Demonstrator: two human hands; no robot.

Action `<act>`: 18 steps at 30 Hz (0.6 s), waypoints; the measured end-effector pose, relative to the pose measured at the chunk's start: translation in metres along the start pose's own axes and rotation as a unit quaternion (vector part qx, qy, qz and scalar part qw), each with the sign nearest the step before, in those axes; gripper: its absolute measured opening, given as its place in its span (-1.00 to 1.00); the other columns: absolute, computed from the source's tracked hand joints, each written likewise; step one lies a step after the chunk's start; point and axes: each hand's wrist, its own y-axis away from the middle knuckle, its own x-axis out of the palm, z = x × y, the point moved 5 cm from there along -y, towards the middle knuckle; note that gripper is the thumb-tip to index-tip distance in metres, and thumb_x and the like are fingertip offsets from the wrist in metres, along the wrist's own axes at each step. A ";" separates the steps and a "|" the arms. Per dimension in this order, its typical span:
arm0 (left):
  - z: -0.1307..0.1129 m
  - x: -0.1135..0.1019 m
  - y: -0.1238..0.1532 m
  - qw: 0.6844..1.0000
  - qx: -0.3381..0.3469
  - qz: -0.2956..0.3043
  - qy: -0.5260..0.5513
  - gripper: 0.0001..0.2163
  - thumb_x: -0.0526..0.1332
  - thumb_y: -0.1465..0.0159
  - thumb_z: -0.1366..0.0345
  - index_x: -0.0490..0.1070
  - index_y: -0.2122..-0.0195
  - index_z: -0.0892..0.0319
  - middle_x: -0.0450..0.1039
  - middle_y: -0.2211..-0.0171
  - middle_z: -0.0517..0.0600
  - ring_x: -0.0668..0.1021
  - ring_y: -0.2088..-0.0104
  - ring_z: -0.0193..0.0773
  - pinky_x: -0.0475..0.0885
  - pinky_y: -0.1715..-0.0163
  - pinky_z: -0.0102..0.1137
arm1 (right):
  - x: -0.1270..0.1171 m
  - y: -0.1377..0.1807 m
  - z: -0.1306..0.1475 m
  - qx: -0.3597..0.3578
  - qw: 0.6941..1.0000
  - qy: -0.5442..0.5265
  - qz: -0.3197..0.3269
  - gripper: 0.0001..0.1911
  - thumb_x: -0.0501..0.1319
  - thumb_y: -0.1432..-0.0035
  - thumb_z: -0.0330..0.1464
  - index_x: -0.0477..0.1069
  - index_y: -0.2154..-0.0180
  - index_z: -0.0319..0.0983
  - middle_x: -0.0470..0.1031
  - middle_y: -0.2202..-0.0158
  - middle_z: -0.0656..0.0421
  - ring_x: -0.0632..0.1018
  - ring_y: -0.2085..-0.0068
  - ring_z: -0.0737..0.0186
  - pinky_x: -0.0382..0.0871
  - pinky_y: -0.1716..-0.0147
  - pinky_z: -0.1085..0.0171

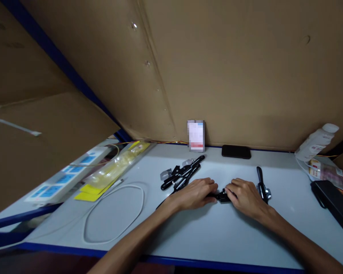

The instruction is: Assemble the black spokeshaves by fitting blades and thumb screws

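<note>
Fingers point(213, 187) on small black piece point(222, 197) — angular

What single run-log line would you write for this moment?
left hand: grips black part | right hand: grips same part | pile of black parts: beside left hand | phone: by back wall

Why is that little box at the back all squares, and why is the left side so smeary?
Head view: the small white box against the brown cardboard wall is pixelated into blocks, not defocused; the white power strip at left is smeared by blur; dim light leaves soft shadows under the left hand and right hand holding the small black part.
</note>
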 end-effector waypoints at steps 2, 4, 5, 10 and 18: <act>0.000 0.000 0.000 1.000 0.003 -0.003 0.003 -0.89 0.31 -0.38 0.27 0.41 0.18 0.15 0.47 0.22 0.01 0.54 0.18 -0.12 0.33 0.26 -0.33 | 0.000 0.001 -0.002 -0.002 1.000 0.006 0.000 -0.72 0.15 -0.34 -0.45 0.52 0.42 -0.21 0.53 0.40 0.15 0.52 0.33 0.17 0.24 0.36 0.22; -0.001 0.000 0.000 1.000 0.015 -0.004 0.003 -0.90 0.31 -0.37 0.28 0.41 0.19 0.14 0.47 0.23 0.00 0.53 0.18 -0.12 0.32 0.26 -0.34 | 0.002 0.002 0.000 -0.018 1.000 -0.002 0.012 -0.72 0.16 -0.34 -0.45 0.52 0.42 -0.20 0.52 0.41 0.17 0.52 0.34 0.19 0.24 0.35 0.22; -0.001 0.001 0.000 1.000 0.021 -0.005 0.003 -0.91 0.31 -0.37 0.29 0.41 0.20 0.15 0.47 0.24 -0.01 0.53 0.18 -0.12 0.32 0.26 -0.34 | 0.002 0.002 0.001 -0.026 1.000 -0.005 0.017 -0.72 0.16 -0.35 -0.44 0.53 0.41 -0.20 0.52 0.41 0.18 0.52 0.34 0.20 0.24 0.34 0.23; 0.003 0.002 0.000 1.000 0.011 -0.019 0.004 -0.89 0.31 -0.38 0.28 0.41 0.17 0.16 0.47 0.22 0.00 0.54 0.19 -0.13 0.33 0.25 -0.34 | 0.002 0.000 0.000 -0.019 0.999 0.034 0.011 -0.75 0.16 -0.37 -0.44 0.52 0.37 -0.23 0.55 0.36 0.16 0.52 0.30 0.20 0.22 0.34 0.23; 0.003 0.002 0.000 1.000 0.008 -0.015 0.002 -0.89 0.32 -0.37 0.28 0.43 0.16 0.15 0.47 0.20 0.00 0.54 0.19 -0.13 0.34 0.23 -0.33 | 0.004 0.001 0.004 -0.031 0.998 0.043 0.032 -0.76 0.15 -0.39 -0.44 0.52 0.34 -0.23 0.57 0.34 0.16 0.52 0.29 0.21 0.21 0.33 0.24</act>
